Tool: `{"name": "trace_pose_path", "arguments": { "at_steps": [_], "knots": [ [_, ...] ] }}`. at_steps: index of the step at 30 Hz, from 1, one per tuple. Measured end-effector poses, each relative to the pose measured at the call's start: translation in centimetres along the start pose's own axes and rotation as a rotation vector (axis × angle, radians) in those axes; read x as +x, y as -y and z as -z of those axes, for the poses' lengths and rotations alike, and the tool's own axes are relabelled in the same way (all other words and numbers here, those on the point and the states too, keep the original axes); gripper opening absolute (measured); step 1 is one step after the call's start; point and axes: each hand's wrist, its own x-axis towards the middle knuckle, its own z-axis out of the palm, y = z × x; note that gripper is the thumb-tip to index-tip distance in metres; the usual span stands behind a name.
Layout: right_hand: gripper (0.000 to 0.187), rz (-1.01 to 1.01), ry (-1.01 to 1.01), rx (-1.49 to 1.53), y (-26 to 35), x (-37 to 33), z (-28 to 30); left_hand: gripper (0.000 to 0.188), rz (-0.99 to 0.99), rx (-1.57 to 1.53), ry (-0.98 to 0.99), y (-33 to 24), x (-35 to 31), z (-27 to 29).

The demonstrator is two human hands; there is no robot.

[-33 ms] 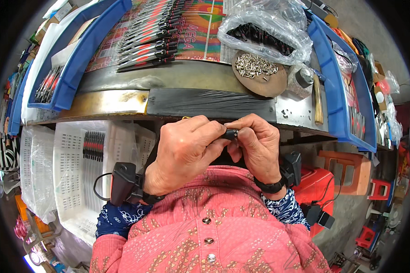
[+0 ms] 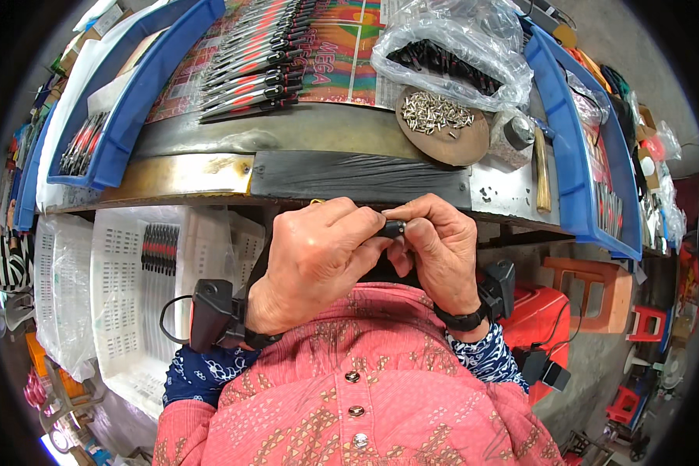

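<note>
In front of my body, just below the bench edge, my two hands meet around a small black cylindrical part (image 2: 394, 228) with a pale spot at its end. My left hand (image 2: 318, 252) grips it between closed thumb and fingers; the rest of the part is hidden behind them. The thumb and fingers of my right hand (image 2: 440, 247) pinch at its right end. Whether a tiny piece sits between those fingertips cannot be made out. Beyond the hands, small silver metal pieces (image 2: 435, 113) lie heaped in a shallow brown dish (image 2: 460, 149).
Slim grey, black and red pen-like items (image 2: 248, 81) lie in rows on the bench. A clear plastic bag (image 2: 450, 81) holds black parts. Blue trays (image 2: 128, 116) stand at both sides. A brush-like wooden handle (image 2: 542, 171) lies right; a white crate (image 2: 120, 311) sits lower left.
</note>
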Motion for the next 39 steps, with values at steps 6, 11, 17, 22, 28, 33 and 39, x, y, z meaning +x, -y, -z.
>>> {"name": "trace_pose_path", "arguments": {
  "at_steps": [6, 11, 17, 22, 28, 33, 39],
  "knots": [
    [0.012, -0.044, -0.011, -0.098, 0.6, 0.0, -0.4, 0.021, -0.017, 0.094, 0.017, -0.2, -0.3, -0.2],
    [0.010, -0.063, -0.016, -0.154, 0.9, 0.1, -0.4, 0.019, -0.052, 0.123, -0.004, 0.0, -0.4, -0.4],
    [0.012, -0.003, -0.111, -0.198, 0.4, 0.0, -0.9, 0.018, -0.040, 0.118, 0.006, -0.1, -0.2, -0.5],
    [0.013, -0.029, -0.061, -0.047, 0.2, 0.0, -0.6, 0.019, 0.019, 0.030, -0.008, 0.1, 0.1, -0.3],
    [0.014, -0.043, -0.010, -0.045, 0.4, 0.2, -0.3, 0.015, 0.046, 0.005, -0.047, 0.1, 0.0, -0.5],
    [0.013, -0.063, -0.041, -0.152, 0.5, 0.3, -0.5, 0.016, 0.006, 0.056, -0.044, 0.3, -0.2, -0.8],
    [0.012, -0.089, -0.014, -0.187, 1.2, 0.6, -0.4, 0.017, -0.008, 0.063, -0.016, 0.2, -0.3, -0.3]
  ]
}}
